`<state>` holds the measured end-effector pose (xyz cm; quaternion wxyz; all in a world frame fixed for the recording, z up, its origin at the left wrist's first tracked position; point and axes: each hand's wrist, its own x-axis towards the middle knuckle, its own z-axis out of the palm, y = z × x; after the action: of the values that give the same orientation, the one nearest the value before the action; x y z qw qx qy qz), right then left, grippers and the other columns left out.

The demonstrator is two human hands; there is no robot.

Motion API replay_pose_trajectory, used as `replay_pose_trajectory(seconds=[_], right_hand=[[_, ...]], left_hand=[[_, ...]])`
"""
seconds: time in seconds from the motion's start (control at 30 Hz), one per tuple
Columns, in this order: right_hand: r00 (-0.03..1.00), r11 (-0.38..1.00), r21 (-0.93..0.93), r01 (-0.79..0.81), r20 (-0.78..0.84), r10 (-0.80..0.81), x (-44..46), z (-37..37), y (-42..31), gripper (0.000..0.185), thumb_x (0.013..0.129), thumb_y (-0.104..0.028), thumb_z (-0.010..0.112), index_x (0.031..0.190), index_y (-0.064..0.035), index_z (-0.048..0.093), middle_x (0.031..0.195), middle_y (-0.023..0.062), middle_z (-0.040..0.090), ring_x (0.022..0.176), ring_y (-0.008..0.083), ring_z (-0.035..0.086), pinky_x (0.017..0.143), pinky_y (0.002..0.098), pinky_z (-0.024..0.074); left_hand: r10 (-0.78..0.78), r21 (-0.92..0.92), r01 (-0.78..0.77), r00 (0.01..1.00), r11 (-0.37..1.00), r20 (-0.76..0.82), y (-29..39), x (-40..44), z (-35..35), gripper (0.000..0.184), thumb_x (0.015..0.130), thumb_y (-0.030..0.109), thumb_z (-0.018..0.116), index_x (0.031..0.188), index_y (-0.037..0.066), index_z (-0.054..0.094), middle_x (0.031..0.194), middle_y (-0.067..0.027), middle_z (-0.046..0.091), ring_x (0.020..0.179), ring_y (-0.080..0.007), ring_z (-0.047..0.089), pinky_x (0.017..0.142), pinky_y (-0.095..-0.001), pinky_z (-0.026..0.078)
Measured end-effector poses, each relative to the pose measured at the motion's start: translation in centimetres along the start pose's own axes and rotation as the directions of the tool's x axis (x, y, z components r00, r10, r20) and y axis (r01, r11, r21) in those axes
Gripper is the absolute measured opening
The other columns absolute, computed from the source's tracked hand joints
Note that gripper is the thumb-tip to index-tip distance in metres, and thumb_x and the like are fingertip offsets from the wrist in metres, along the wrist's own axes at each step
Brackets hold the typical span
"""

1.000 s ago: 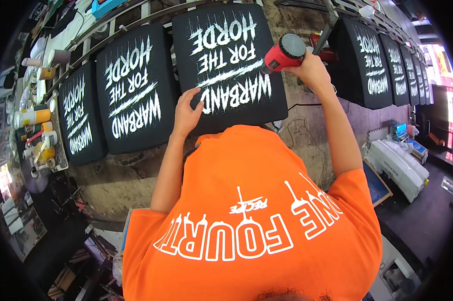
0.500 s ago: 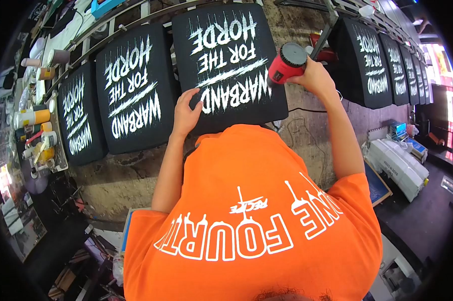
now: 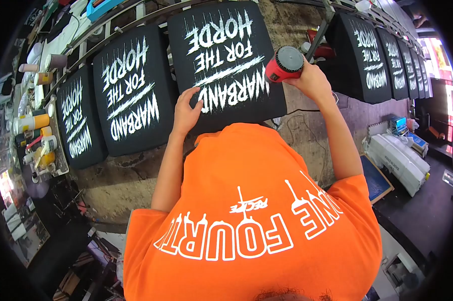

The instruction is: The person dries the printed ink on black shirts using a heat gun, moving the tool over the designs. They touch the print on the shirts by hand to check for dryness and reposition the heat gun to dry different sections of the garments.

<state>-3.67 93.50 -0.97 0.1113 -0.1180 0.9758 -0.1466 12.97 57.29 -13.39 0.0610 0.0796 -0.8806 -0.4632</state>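
Observation:
Directly ahead lies a black shirt [image 3: 226,60] with white lettering, spread flat on a board. My left hand [image 3: 188,111] rests at its lower left edge, fingers apart and holding nothing. On the right side, my right hand [image 3: 311,80] is wrapped round a red heat gun [image 3: 286,65] with a grey round end. The heat gun is over the shirt's right edge, near the word WARBAND, and hides a little of the fabric there. Its nozzle is mostly hidden under its body.
Two more printed black shirts [image 3: 128,90] [image 3: 77,120] lie to the left. Several others [image 3: 364,60] line the rail at the right. Bottles and tubs [image 3: 33,122] stand at far left. A wrapped white package [image 3: 398,161] lies lower right; a cable [image 3: 307,110] trails near the right arm.
My right hand has shifted the heat gun down the shirt's right edge, then slightly up and left. The left hand stays at the shirt's edge. The view has shifted slightly.

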Motion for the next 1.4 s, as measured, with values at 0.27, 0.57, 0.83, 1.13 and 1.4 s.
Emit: replay_pose_trajectory(seconds=[0.27,0.57,0.83,1.13,1.4], right_hand=[[0.986,0.988,0.083,0.128,0.099,-0.136,-0.4,1.1,-3.0,0.103,0.072,-0.045,0.089,0.154,-0.0010,0.044,0.104,0.0239,0.075,0.101,0.0415,0.072,0.088,0.0484,0.0583],[0.975,0.983,0.092,0.158,0.146,-0.170,0.2,2.4,-6.3,0.098,0.073,-0.042,0.089,0.152,-0.0034,0.045,0.102,0.0227,0.076,0.101,0.0407,0.073,0.088,0.0488,0.0586],[0.953,0.963,0.147,0.225,0.173,-0.248,0.5,5.0,-10.4,0.097,0.074,-0.043,0.090,0.153,-0.0081,0.047,0.101,0.0190,0.076,0.098,0.0387,0.074,0.087,0.0483,0.0586],[0.891,0.911,0.154,0.382,0.198,-0.408,0.3,5.2,-16.7,0.077,0.080,-0.039,0.087,0.136,-0.0023,0.049,0.095,0.0212,0.074,0.094,0.0395,0.074,0.081,0.0498,0.0581],[0.886,0.901,0.122,0.417,0.168,-0.433,0.8,5.3,-18.9,0.065,0.084,-0.026,0.082,0.134,-0.0036,0.047,0.088,0.0196,0.073,0.088,0.0387,0.074,0.076,0.0482,0.0588]], left_hand=[[0.006,0.003,-0.006,1.000,1.000,-0.005,0.0,-0.2,-0.1,0.040,0.089,0.011,0.072,0.127,0.005,0.067,0.132,-0.0150,0.067,0.127,-0.0354,0.060,0.109,-0.0423,0.046],[-0.034,0.003,0.034,0.998,0.999,-0.047,-0.3,-1.1,-0.7,0.040,0.088,0.011,0.073,0.128,0.006,0.068,0.131,-0.0147,0.067,0.126,-0.0346,0.061,0.108,-0.0420,0.047],[-0.057,-0.001,0.057,0.995,0.998,-0.077,-0.4,-1.9,-1.3,0.040,0.088,0.010,0.073,0.128,0.004,0.068,0.130,-0.0153,0.068,0.124,-0.0338,0.062,0.108,-0.0415,0.048],[-0.131,-0.042,0.125,0.951,0.991,-0.281,-0.5,-2.0,-2.0,0.040,0.090,0.007,0.071,0.130,0.004,0.066,0.127,-0.0148,0.068,0.118,-0.0289,0.066,0.101,-0.0395,0.051],[-0.158,-0.072,0.142,0.919,0.987,-0.361,-1.8,-3.0,-2.4,0.040,0.091,0.005,0.070,0.131,0.004,0.066,0.128,-0.0135,0.069,0.118,-0.0273,0.067,0.100,-0.0388,0.052]])
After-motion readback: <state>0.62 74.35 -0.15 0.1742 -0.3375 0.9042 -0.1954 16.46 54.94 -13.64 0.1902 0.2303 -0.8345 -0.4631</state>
